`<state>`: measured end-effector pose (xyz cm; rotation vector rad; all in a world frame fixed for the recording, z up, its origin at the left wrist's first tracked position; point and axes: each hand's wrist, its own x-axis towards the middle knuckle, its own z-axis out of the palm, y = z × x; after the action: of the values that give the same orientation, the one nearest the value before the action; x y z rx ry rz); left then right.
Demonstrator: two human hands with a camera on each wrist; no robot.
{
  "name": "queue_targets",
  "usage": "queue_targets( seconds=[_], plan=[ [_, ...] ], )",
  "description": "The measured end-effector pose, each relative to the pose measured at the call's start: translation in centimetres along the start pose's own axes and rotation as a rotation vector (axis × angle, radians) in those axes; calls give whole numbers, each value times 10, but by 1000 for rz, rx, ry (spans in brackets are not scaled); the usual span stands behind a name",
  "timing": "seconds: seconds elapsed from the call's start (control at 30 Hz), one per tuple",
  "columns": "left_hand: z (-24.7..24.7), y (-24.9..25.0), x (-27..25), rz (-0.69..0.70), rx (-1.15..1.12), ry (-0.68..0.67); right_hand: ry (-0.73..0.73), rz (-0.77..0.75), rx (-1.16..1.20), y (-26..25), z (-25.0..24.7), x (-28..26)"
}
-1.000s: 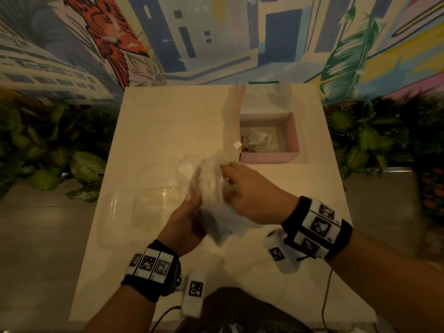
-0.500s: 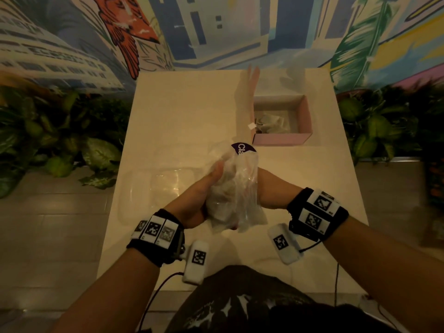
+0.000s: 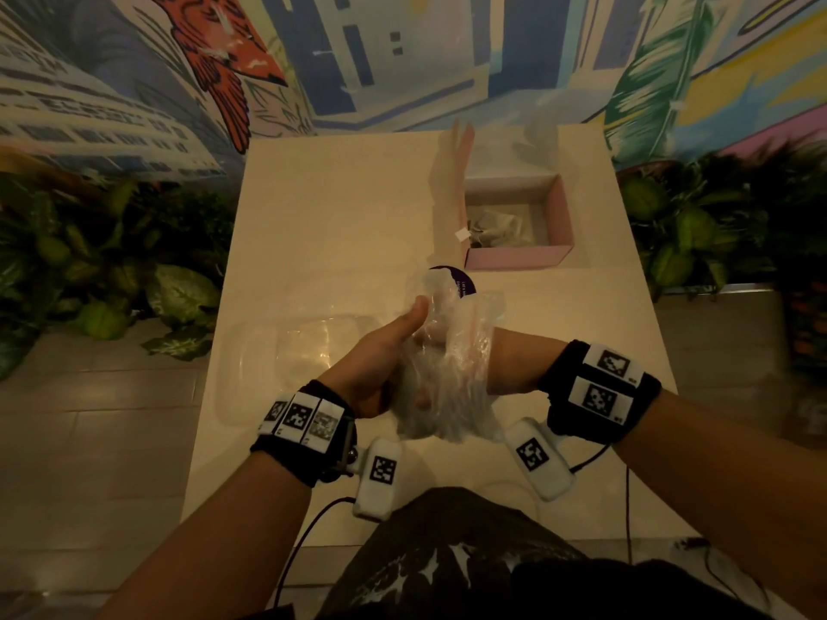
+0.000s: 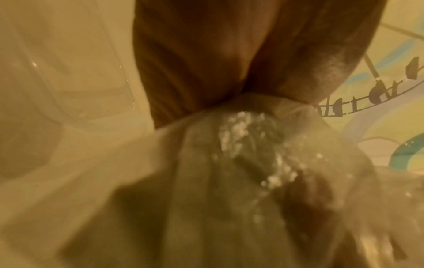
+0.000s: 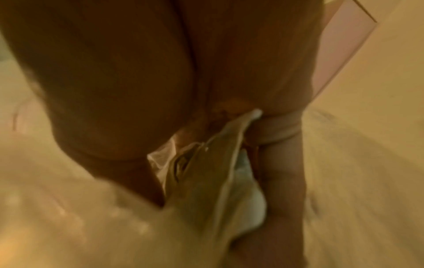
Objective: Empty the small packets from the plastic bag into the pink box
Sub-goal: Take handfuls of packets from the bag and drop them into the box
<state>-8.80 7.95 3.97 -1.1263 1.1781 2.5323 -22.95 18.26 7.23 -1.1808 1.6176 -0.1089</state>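
1. The left hand [image 3: 373,366] is gripping the clear plastic bag [image 3: 447,373] above the table [image 3: 340,217].
2. The right hand [image 3: 508,362] is gripping the bag's other side.
3. The pink box [image 3: 519,257] is sitting beyond, open, holding small packets [image 3: 494,228].

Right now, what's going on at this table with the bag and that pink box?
A person is holding a crumpled clear plastic bag over the table, between both hands. The left hand grips one side, thumb up; the right hand is on the other side, mostly hidden behind the plastic. The pink box sits open farther back, apart from the bag, with some small packets already inside.
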Motion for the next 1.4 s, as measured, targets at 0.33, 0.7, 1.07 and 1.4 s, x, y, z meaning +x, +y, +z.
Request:
queue_targets(
  seconds=[0.33, 0.7, 1.07, 1.4],
  plan=[
    [8, -1, 17, 259, -328, -8, 530, -88, 367, 25, -27, -7],
    [29, -1, 51, 432, -207, -18, 646, -278, 137, 41, -41, -2],
    [22, -21, 66, 331, -598, 165, 623, -190, 1341, 58, -59, 9],
    [32, -9, 70, 407, -766, 40, 577, -428, 1462, 73, -148, 17]
  ],
)
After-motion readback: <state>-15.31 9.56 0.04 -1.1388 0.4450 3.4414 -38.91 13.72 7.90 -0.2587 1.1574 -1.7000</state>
